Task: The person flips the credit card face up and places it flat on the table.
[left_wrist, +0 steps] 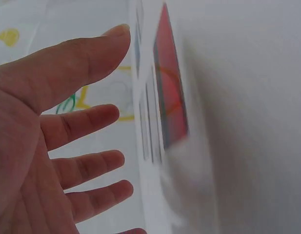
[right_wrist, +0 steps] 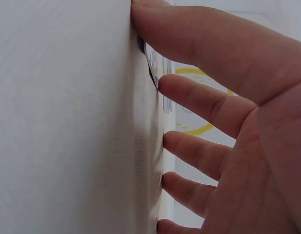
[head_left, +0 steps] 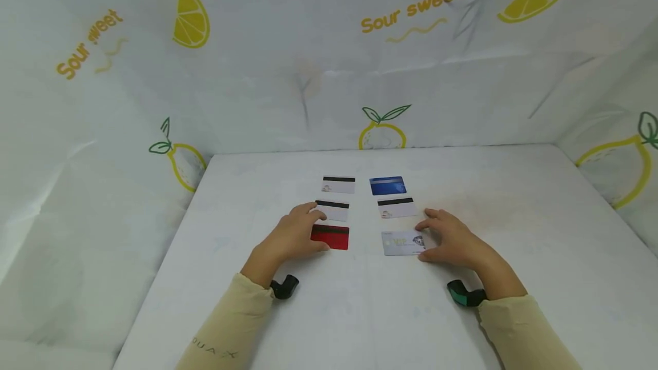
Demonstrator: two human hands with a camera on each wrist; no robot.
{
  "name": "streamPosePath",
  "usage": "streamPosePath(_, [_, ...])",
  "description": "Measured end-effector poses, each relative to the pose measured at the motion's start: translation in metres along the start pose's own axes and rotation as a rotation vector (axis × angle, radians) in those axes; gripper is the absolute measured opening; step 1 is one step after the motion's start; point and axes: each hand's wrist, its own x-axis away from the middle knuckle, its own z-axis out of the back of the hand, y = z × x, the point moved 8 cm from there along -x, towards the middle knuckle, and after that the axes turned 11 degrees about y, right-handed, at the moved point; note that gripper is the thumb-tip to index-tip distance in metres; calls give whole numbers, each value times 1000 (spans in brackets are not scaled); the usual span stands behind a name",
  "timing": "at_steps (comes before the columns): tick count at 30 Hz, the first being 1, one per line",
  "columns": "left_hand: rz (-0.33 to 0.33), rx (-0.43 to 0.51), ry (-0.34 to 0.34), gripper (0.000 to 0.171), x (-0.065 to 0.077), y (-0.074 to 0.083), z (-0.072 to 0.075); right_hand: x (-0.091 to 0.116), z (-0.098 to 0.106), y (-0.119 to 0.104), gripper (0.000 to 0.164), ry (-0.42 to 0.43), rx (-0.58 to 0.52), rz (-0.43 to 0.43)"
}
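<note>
Over the left column of cards hovers my left hand (head_left: 295,237), fingers spread and holding nothing. Its thumb is near the red card (head_left: 336,238), which has a dark stripe; its fingertips are by a white card (head_left: 336,210) with a black stripe. In the left wrist view the fingers stand apart from the red card (left_wrist: 170,92). My right hand (head_left: 452,238) is at the right end of a silvery VIP card (head_left: 398,242). Its thumb and index finger pinch this card's edges, and the card's edge (right_wrist: 150,66) looks slightly tilted in the right wrist view.
Farther back lie another striped white card (head_left: 338,185), a blue card (head_left: 388,185) and a white card (head_left: 396,208) with a black stripe. The white table (head_left: 360,313) meets a lemon-printed sheet (head_left: 288,96) behind and at the sides. A black band (head_left: 285,287) is on the left wrist.
</note>
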Motion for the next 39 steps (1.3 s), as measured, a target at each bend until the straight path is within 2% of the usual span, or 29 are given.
streamPosePath(4, [65,-4,-6,55,6,-21,1,-1,0,-1,55,0,-1,0])
streamPosePath(7, [84,-1,-14,53,8,-27,-1,-1,-1,0,56,-3,2,-4])
streamPosePath(16, [74,-91,-17,51,5,-27,-7,-2,-1,2,56,-7,4,-10])
streamPosePath(24, [54,-116,1,49,4,-27,-9,-4,-2,-2,54,-2,43,1])
streamPosePath(30, [53,-114,10,48,6,-27,-8,-9,-7,-27,50,34,81,71])
streamPosePath(34, [57,-98,13,48,7,-26,-6,-17,-15,-56,52,43,49,121])
streamPosePath(39, [46,-60,27,48,7,-22,-3,-28,-31,-93,60,15,35,156])
